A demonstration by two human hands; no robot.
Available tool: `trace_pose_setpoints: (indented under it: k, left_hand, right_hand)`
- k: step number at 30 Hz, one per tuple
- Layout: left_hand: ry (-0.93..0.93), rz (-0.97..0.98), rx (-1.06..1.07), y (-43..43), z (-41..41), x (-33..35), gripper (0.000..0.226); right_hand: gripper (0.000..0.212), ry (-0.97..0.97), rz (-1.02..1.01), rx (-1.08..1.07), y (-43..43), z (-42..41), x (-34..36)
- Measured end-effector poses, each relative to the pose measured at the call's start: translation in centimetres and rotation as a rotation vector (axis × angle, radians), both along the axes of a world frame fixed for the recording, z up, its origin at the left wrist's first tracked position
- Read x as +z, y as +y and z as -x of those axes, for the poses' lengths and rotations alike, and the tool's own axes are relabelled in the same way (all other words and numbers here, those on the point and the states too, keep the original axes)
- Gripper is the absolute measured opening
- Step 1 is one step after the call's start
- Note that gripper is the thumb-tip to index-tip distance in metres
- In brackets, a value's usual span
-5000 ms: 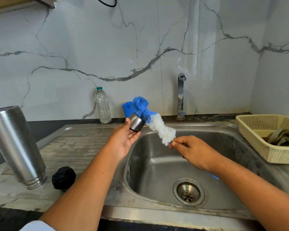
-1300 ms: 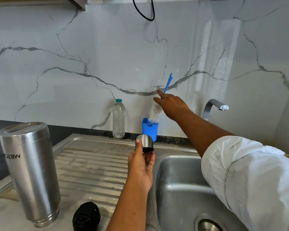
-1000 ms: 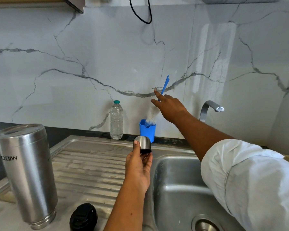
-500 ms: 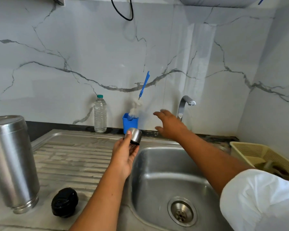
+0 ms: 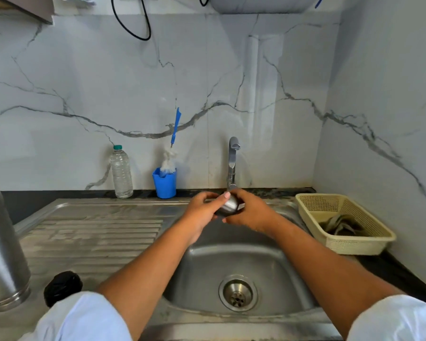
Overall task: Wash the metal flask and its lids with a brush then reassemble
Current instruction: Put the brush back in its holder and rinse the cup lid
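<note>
My left hand and my right hand both hold the small metal lid over the back of the sink basin, just below the tap. Fingers of both hands curl round the lid, hiding most of it. The metal flask stands upside down at the far left on the drainboard. The black lid lies beside it. The brush stands bristles down in the blue cup by the wall, its blue handle up.
A clear plastic bottle stands left of the blue cup. A beige basket with a cloth inside sits right of the sink. The drain is at the basin's front. No water is seen running from the tap.
My right hand let go of the brush, left in the blue cup, and came down to the metal lid. My left hand carried the lid rightward under the tap.
</note>
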State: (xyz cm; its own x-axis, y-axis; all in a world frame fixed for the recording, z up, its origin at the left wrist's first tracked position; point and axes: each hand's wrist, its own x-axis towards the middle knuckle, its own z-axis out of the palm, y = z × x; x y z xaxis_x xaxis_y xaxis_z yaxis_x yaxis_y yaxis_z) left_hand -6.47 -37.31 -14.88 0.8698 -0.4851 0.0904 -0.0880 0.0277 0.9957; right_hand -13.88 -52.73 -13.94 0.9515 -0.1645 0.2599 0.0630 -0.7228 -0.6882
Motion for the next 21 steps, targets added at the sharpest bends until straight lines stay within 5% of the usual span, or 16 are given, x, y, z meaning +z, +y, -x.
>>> trace_pose_setpoints:
  k: [6,8,12,17,21]
  left_hand:
    - [-0.091,-0.129,-0.049,-4.9,-4.0,1.8,0.036]
    - [-0.355,-0.348,0.010,-6.6,-6.3,1.7,0.030]
    - [-0.971,-0.913,-0.043,-8.4,-10.3,1.1,0.054]
    - [-1.352,-1.318,-0.096,-9.3,-12.6,1.5,0.062]
    - [-1.528,-1.415,-0.083,-9.3,-13.7,1.7,0.061]
  right_hand:
    - [0.050,0.001,-0.382,-0.208,-2.6,-1.1,0.3]
    - [0.047,0.046,-0.483,-0.248,-3.3,-1.8,0.4]
    - [0.039,0.081,-0.709,-0.267,-4.1,-3.3,0.3]
    - [0.026,0.101,-0.762,-0.293,-4.4,-5.1,-0.6]
    - [0.026,0.059,-0.642,-0.343,-4.4,-5.8,-0.9]
